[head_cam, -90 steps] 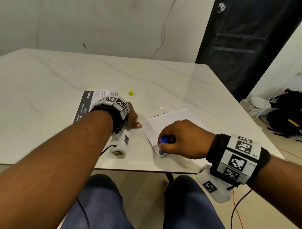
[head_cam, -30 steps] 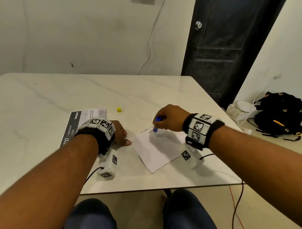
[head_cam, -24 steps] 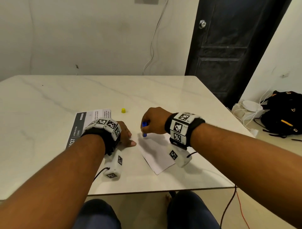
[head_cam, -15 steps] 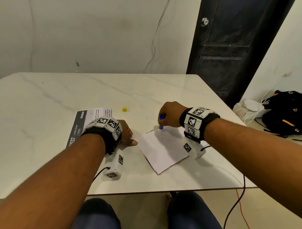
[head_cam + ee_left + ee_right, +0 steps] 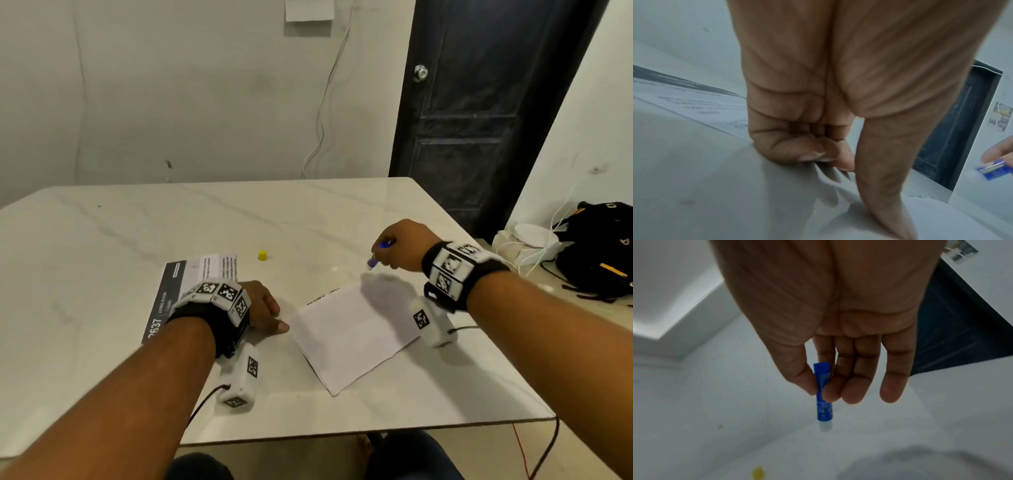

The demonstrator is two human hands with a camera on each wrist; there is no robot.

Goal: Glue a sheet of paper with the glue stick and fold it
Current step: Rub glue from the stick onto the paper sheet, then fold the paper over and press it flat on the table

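Note:
The white sheet of paper [image 5: 352, 335] lies at an angle on the marble table [image 5: 102, 257], near its front edge. My left hand [image 5: 270, 318] rests beside the sheet's left corner, fingers curled under, and its straight thumb [image 5: 885, 194] presses down at that corner. My right hand [image 5: 382, 253] hovers above the table just past the sheet's far edge. It pinches the blue glue stick [image 5: 824, 395] between thumb and index finger, the pale glue tip [image 5: 826, 426] pointing down and off the paper. The glue stick [image 5: 372, 262] also shows in the head view.
A small yellow cap [image 5: 262, 255] stands on the table beyond my left hand. A printed leaflet [image 5: 191, 274] lies partly under my left wrist. A dark door [image 5: 479, 120], a black bag [image 5: 603, 250] and cables are off the table's right side.
My right hand has rubbed the glue stick across the sheet's far part, then lifted it off and moved right, beyond the far edge. My left hand has stayed at the corner.

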